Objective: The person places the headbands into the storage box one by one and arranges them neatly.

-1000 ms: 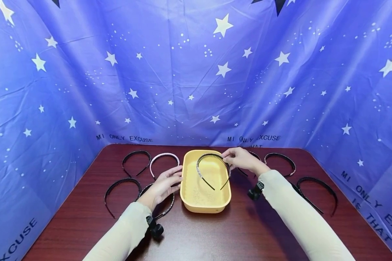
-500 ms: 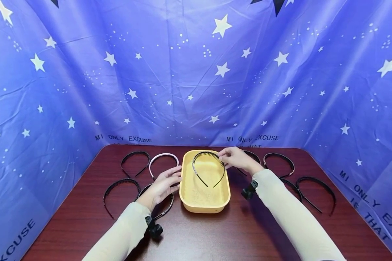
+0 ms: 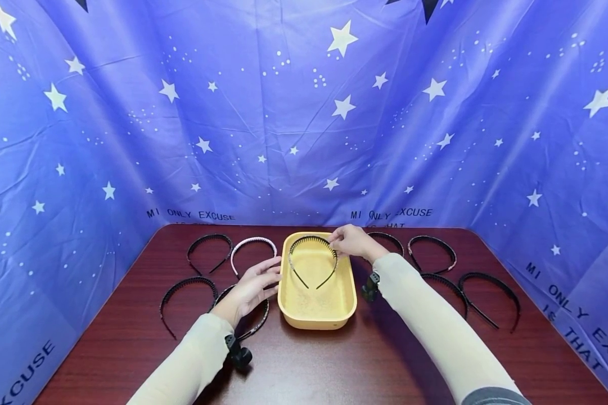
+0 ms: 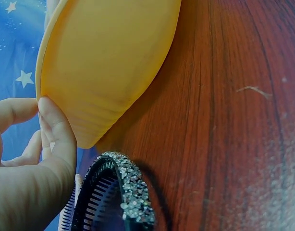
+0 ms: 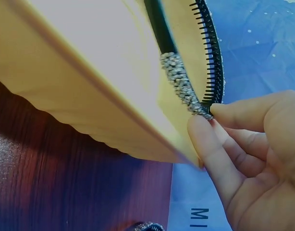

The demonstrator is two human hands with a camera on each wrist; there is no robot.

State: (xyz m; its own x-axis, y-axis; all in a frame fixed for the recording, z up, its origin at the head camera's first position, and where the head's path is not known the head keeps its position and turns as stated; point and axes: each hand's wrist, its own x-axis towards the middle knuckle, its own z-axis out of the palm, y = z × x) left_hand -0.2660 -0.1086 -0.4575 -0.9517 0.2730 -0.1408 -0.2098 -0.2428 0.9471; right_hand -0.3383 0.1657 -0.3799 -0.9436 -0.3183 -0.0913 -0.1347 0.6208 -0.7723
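A yellow plastic box (image 3: 318, 315) stands in the middle of the table. My left hand (image 3: 253, 289) is at its left side; in the left wrist view, thumb and forefinger (image 4: 15, 109) pinch the rim. My right hand (image 3: 354, 242) pinches a black toothed headband (image 3: 293, 265) with glittery grit on its outside, seen close up in the right wrist view (image 5: 178, 79). That headband hangs over the box opening, its two ends pointing toward the near side. Beneath my left hand lies another glittery headband (image 4: 135, 192), partly hidden.
On the left lie a pink headband (image 3: 255, 239) and black headbands (image 3: 189, 279). Several more dark headbands (image 3: 432, 239) lie on the right, one partly behind my right arm. A blue star-printed cloth (image 3: 304, 112) surrounds the reddish-brown table (image 3: 304, 371).
My right hand has moved left with the headband, carrying it from the box's right part toward its middle. My left hand has stayed at the box's left side.
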